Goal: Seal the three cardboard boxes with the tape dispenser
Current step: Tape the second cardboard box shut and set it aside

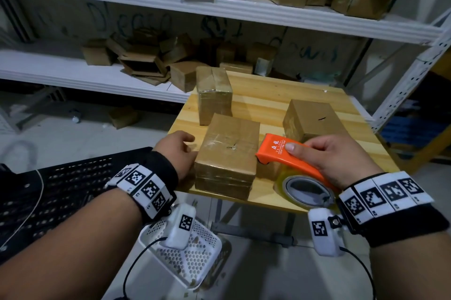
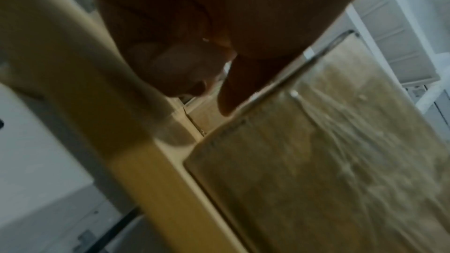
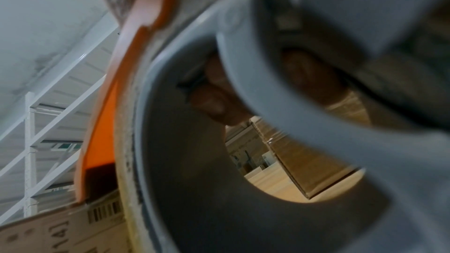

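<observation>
Here, low in the middle of the head view, a brown tape-wrapped cardboard box (image 1: pixel 228 155) sat at the near edge of a pale wooden table (image 1: pixel 263 100), with a taller taped cardboard box (image 1: pixel 214 94) just behind it and a plain brown cardboard box (image 1: pixel 311 120) to the right, apart from both. The left hand (image 1: pixel 177 153) rested against the near box's left side; its fingers were hidden behind the box, and the blurred left wrist view showed only a thumb by the box's top edge, so I cannot tell how they lay. The right hand (image 1: pixel 334 158) gripped the orange plastic tape dispenser (image 1: pixel 285 155), thumb on top, its nose touching the box's right edge and its clear tape roll (image 1: pixel 306 190) overhanging the table's front. White metal shelving (image 1: pixel 219 10) loaded with cartons filled the upper frame; a white perforated basket (image 1: pixel 195 258) stood on the floor below.
</observation>
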Demonstrator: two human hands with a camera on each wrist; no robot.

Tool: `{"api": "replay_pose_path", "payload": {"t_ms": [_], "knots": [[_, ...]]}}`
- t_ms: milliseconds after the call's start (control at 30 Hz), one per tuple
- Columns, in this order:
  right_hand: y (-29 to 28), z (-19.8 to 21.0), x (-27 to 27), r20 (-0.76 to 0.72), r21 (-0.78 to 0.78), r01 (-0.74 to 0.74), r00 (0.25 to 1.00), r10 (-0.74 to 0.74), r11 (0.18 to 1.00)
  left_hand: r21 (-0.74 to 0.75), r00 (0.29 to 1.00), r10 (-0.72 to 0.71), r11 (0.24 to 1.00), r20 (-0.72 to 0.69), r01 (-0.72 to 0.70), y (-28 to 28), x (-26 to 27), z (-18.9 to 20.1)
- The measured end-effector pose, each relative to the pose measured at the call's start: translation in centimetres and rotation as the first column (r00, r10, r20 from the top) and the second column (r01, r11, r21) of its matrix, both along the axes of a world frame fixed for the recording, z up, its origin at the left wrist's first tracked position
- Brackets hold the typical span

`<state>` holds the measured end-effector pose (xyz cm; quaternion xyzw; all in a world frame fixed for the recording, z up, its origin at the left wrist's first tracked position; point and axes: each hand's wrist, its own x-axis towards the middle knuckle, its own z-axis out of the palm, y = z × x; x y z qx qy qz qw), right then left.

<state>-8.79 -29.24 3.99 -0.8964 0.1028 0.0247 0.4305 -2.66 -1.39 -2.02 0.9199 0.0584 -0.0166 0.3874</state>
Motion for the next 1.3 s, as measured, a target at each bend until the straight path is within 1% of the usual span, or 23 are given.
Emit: {"api": "replay_pose_path", "payload": {"t_ms": [33, 67, 100, 133, 167, 200, 233, 267, 300, 333, 367, 400, 433, 467, 567, 667, 767, 867, 967, 1033, 1233, 1300], "knots": [[0.1, 0.0, 0.0, 0.002, 0.004, 0.001, 1.0, -0.001, 1.0, -0.105, 0.999, 0.035, 0.994, 0.038, -0.031, 0.0, -0.1, 0.1], [0.1, -0.1, -0.1, 0.0, 0.004, 0.0, 1.0, 0.0, 1.0, -0.233, 0.994, 0.075, 0.971, 0.076, -0.056, -0.1, -0.3, 0.3], [0.2, -0.1, -0.1, -0.001, -0.003, -0.003, 1.0, 0.003, 1.0, -0.371, 0.988, 0.111, 0.927, 0.11, -0.063, -0.3, -0.6, 0.8], [0.3, -0.1, -0.1, 0.0, -0.015, -0.009, 1.0, 0.009, 1.0, -0.476, 0.984, 0.121, 0.878, 0.13, -0.045, -0.6, -0.8, 1.3], [0.4, -0.1, -0.1, 0.003, -0.025, -0.015, 1.0, 0.015, 1.0, -0.532, 0.986, 0.089, 0.847, 0.141, 0.0, -1.0, -1.2, 1.8], [0.4, -0.1, -0.1, 0.004, -0.029, -0.016, 1.0, 0.016, 0.999, -0.548, 0.987, 0.012, 0.833, 0.159, 0.078, -1.5, -1.6, 2.2], [0.5, -0.1, -0.1, 0.004, -0.027, -0.014, 1.0, 0.015, 1.0, -0.507, 0.978, -0.098, 0.843, 0.182, 0.179, -1.9, -2.1, 2.2], [0.5, -0.1, -0.2, 0.004, -0.026, -0.014, 1.0, 0.014, 1.0, -0.355, 0.947, -0.23, 0.886, 0.226, 0.3, -2.3, -2.4, 2.0], [0.6, -0.2, -0.2, 0.003, -0.027, -0.013, 1.0, 0.014, 1.0, -0.091, 0.896, -0.372, 0.911, 0.243, 0.403, -2.5, -2.7, 1.9], [0.6, -0.2, -0.2, 0.003, -0.028, -0.013, 1.0, 0.013, 1.0, 0.185, 0.851, -0.482, 0.874, 0.21, 0.449, -2.6, -2.8, 1.7], [0.6, -0.2, -0.1, 0.002, -0.031, -0.011, 1.0, 0.011, 0.999, 0.401, 0.828, -0.539, 0.8, 0.154, 0.446, -2.6, -2.9, 1.7], [0.7, -0.2, -0.1, 0.003, -0.037, -0.01, 1.0, 0.01, 0.999, 0.533, 0.825, -0.557, 0.728, 0.094, 0.43, -2.4, -2.8, 1.9], [0.7, -0.3, -0.1, 0.006, -0.044, -0.009, 1.0, 0.009, 0.999, 0.586, 0.828, -0.559, 0.686, 0.045, 0.431, -2.4, -2.9, 2.3], [0.7, -0.3, -0.1, 0.008, -0.049, -0.006, 1.0, 0.006, 0.999, 0.599, 0.826, -0.564, 0.663, 0.006, 0.449, -2.3, -3.0, 2.5], [0.7, -0.5, -0.2, 0.012, -0.031, 0.005, 1.0, -0.005, 1.0, 0.618, 0.835, -0.537, 0.62, -0.116, 0.484, -2.7, -3.8, 3.2], [0.7, -0.5, -0.2, 0.01, -0.031, 0.007, 1.0, -0.006, 0.999, 0.63, 0.88, -0.452, 0.644, -0.145, 0.434, -3.3, -4.5, 3.3], [0.7, -0.5, -0.2, 0.014, -0.053, 0.002, 1.0, -0.001, 0.999, 0.65, 0.913, -0.404, 0.679, -0.058, 0.341, -4.1, -4.8, 2.8], [0.8, -0.6, -0.3, 0.024, -0.046, -0.014, 1.0, 0.015, 0.999, 0.609, 0.924, -0.38, 0.741, 0.036, 0.281, -4.1, -4.6, 2.3], [1.0, -0.6, -0.2, 0.044, -0.006, -0.031, 0.999, 0.032, 0.999, 0.503, 0.932, -0.345, 0.829, 0.116, 0.244, -3.3, -4.2, 2.1], [1.2, -0.5, 0.0, 0.06, 0.02, -0.037, 0.998, 0.035, 0.999, 0.424, 0.935, -0.323, 0.874, 0.143, 0.237, -2.9, -4.0, 2.1], [1.2, -0.1, 0.2, 0.077, 0.095, -0.058, 0.996, 0.051, 0.994, 0.205, 0.943, -0.26, 0.954, 0.209, 0.218, -1.8, -3.5, 1.4], [1.3, -0.2, 0.2, 0.079, 0.109, -0.053, 0.996, 0.044, 0.993, 0.128, 0.945, -0.233, 0.97, 0.228, 0.208, -1.5, -3.1, 1.3]]}}
